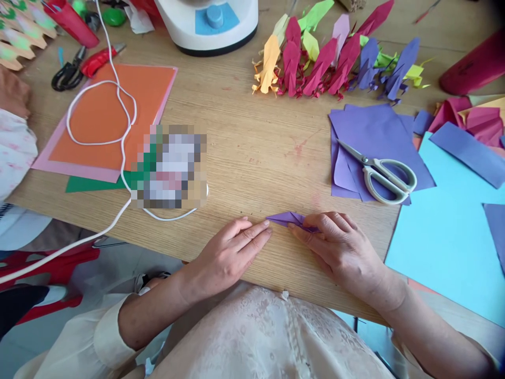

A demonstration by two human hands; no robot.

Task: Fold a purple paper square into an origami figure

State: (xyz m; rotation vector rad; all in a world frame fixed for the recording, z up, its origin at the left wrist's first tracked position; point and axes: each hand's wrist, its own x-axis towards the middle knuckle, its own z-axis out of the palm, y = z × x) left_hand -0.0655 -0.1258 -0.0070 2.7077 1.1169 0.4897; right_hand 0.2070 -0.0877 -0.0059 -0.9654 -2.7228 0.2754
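Note:
A folded purple paper (284,218), narrow and pointed at its left end, lies near the front edge of the wooden table. My right hand (342,244) pinches its right end between thumb and fingers, which cover that part. At the paper's left tip, my left hand (231,253) rests on the table with fingers stretched out, close to the tip; whether they touch it I cannot tell. Beyond my right hand, scissors (389,179) with pale handles lie on purple paper sheets (374,131).
Folded paper figures (327,63) in several colours stand at the back. Light blue sheets (445,226) lie at right. On the left are orange paper (94,118), a white cable (123,152), a blurred-out object (173,168) and another person's arm (13,95). A white appliance (209,26) stands behind.

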